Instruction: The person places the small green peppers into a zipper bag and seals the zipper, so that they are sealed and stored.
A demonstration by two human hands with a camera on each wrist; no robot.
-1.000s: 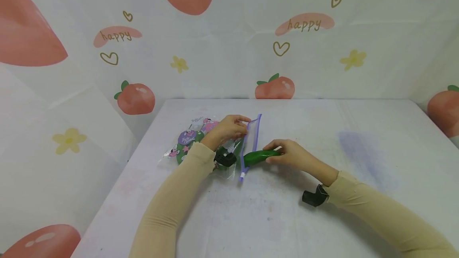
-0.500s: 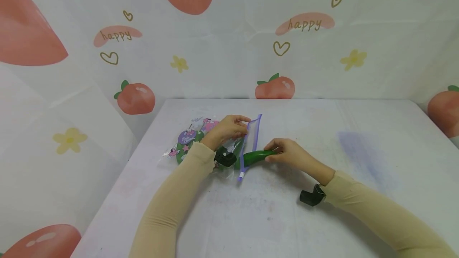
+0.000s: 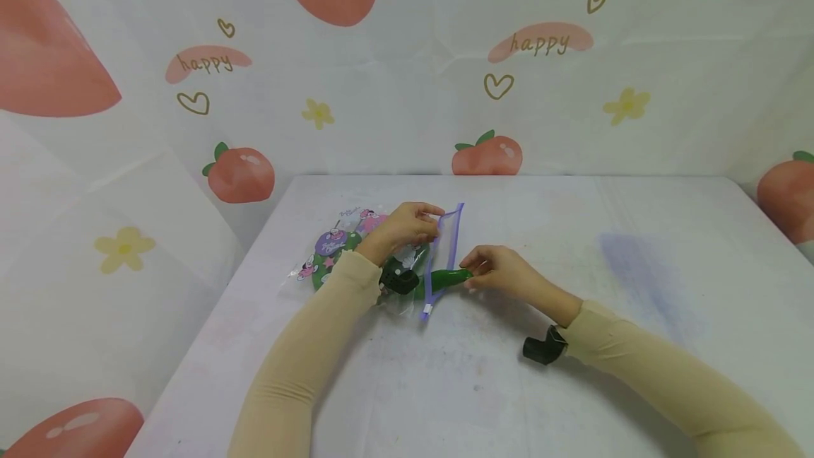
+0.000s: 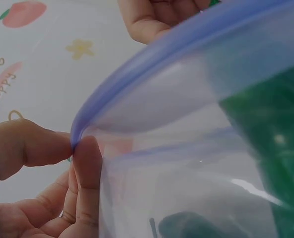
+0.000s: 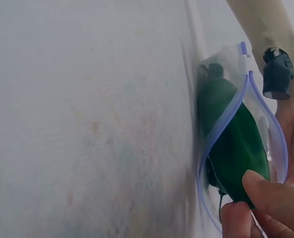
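A clear zip bag with cartoon prints and a purple zip edge lies on the left of the table, its mouth spread towards the right. My left hand pinches the far side of that mouth, with the rim between thumb and fingers in the left wrist view. A glossy green pepper lies mostly through the mouth and inside the bag. The fingertips of my right hand pinch its outer end, close to the opening. Another dark green item shows through the plastic.
The white zip slider sits at the near end of the purple edge. Black wrist cameras are worn on both arms. The white table meets a printed backdrop behind.
My right hand has moved left and pushed the pepper deeper into the bag, so less of it sticks out. The left hand keeps its place on the rim.
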